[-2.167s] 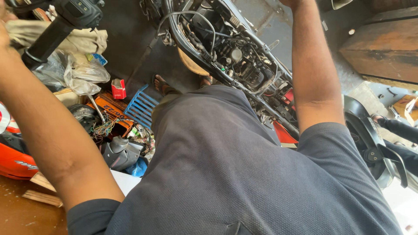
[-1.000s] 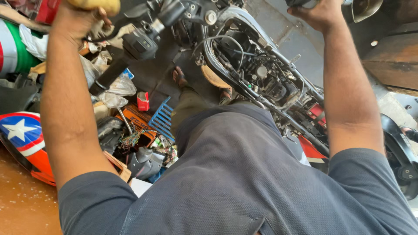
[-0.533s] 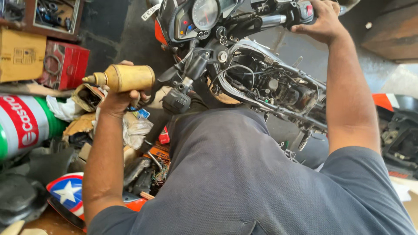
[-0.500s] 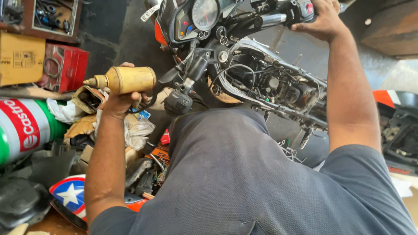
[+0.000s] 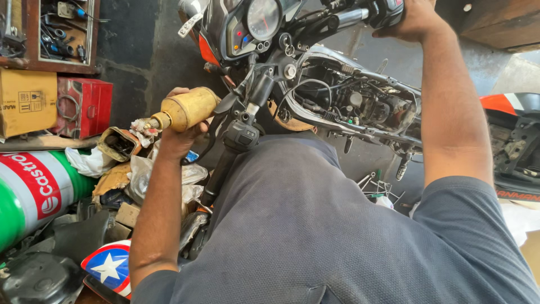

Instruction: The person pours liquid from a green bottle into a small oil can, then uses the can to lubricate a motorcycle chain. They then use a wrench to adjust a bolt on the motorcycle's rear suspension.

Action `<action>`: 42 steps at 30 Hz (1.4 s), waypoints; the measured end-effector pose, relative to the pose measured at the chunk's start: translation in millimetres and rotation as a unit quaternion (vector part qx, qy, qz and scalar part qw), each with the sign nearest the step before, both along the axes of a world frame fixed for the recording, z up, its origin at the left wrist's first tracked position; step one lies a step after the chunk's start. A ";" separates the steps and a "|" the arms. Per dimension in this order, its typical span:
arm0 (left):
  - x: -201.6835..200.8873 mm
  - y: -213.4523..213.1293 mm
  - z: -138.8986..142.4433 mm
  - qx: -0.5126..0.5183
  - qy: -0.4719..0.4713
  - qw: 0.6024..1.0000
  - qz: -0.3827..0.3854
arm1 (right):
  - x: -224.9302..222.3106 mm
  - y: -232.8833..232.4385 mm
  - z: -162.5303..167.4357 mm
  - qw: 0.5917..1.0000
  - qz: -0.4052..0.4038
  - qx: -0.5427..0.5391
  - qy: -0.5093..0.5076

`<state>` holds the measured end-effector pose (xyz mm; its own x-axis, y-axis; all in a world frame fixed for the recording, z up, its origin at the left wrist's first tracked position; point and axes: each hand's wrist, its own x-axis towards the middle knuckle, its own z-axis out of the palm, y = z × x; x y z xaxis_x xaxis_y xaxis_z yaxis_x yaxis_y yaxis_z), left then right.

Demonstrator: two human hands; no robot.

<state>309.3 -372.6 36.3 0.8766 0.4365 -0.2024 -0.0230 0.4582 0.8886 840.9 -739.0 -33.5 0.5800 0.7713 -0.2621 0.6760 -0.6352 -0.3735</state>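
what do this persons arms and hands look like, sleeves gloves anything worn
Both hands, left hand and right hand, are bare: no gloves, and no watch or rings that show. The forearms are uncovered. Short sleeves of a dark blue-grey shirt end above the elbows, the fabric plain and unmarked.

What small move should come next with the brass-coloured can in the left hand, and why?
Probably tip the brass-coloured metal oil can toward the motorcycle's left handlebar controls. The left hand holds it level just beside the black switch housing, with its nozzle pointing away toward the clutter. The right hand already grips the right handlebar grip, which looks to steady the bars.
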 end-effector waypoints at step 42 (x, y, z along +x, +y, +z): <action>-33.1 -39.9 5.5 0.089 0.036 0.972 0.213 | 26.7 20.0 5.4 0.986 0.120 -0.082 0.083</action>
<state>276.2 -412.5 41.8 0.5948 0.7907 -0.1450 -0.1118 0.2600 0.9591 867.6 -719.0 -28.1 0.3250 0.8203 -0.4706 0.7520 -0.5259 -0.3974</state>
